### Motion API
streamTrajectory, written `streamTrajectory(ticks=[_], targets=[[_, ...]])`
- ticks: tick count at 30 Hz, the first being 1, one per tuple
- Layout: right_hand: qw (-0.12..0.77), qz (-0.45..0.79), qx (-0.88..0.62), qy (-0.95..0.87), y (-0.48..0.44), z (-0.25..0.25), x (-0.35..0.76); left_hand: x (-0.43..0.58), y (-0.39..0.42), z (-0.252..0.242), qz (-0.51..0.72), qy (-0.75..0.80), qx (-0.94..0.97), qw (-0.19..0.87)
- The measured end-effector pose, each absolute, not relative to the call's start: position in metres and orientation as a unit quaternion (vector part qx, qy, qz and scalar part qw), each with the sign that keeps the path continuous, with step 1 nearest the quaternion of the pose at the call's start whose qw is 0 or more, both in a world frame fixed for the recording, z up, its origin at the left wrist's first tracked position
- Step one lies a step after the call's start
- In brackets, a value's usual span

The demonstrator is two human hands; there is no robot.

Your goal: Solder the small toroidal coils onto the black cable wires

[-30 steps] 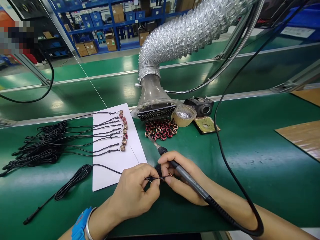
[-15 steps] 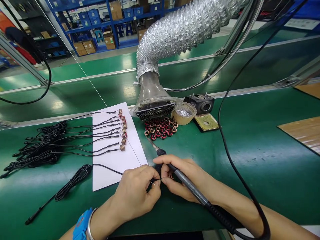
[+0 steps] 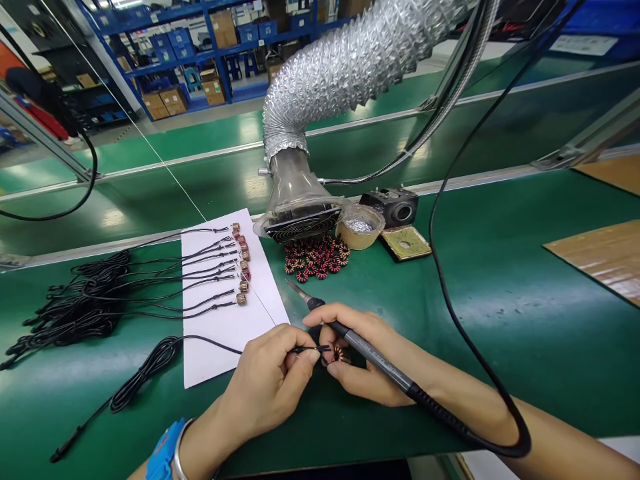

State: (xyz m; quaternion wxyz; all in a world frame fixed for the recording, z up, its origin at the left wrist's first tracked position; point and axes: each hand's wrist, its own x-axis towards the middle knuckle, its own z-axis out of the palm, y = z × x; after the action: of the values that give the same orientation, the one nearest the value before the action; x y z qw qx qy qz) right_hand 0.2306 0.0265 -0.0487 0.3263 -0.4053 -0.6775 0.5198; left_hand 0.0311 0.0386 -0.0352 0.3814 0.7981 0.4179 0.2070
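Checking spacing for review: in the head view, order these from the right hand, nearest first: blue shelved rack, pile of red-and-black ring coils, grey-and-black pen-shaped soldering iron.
1. Soldering iron: in the right hand.
2. Coil pile: ahead, slightly left.
3. Rack: far background, left.

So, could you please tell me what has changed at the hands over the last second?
The coil in the right hand now shows more fully, beside the cable end. The left hand still pinches that end; the right still holds the soldering iron.
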Motion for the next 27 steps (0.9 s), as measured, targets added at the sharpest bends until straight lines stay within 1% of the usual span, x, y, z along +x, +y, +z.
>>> streamTrajectory(ticks=[6,10,14,19,23,27], targets=[[0.362,0.539,-0.418,-0.636,0.027,-0.048,0.228,0.029,0.039,-0.040,0.244,0.412,0.808,0.343],[0.381,0.523,-0.420,-0.637,0.027,-0.050,0.232,0.028,0.040,-0.043,0.271,0.384,0.825,0.314],[0.385,0.505,-0.418,-0.650,0.027,-0.055,0.235,0.027,0.041,-0.047,0.301,0.353,0.849,0.253],[0.425,0.513,-0.408,-0.624,0.028,-0.061,0.233,0.028,0.041,-0.052,0.315,0.335,0.870,0.178],[0.421,0.507,-0.408,-0.631,0.026,-0.062,0.231,0.029,0.039,-0.054,0.315,0.316,0.886,0.126],[0.428,0.474,-0.411,-0.651,0.025,-0.060,0.231,0.029,0.037,-0.053,0.315,0.311,0.891,0.104]])
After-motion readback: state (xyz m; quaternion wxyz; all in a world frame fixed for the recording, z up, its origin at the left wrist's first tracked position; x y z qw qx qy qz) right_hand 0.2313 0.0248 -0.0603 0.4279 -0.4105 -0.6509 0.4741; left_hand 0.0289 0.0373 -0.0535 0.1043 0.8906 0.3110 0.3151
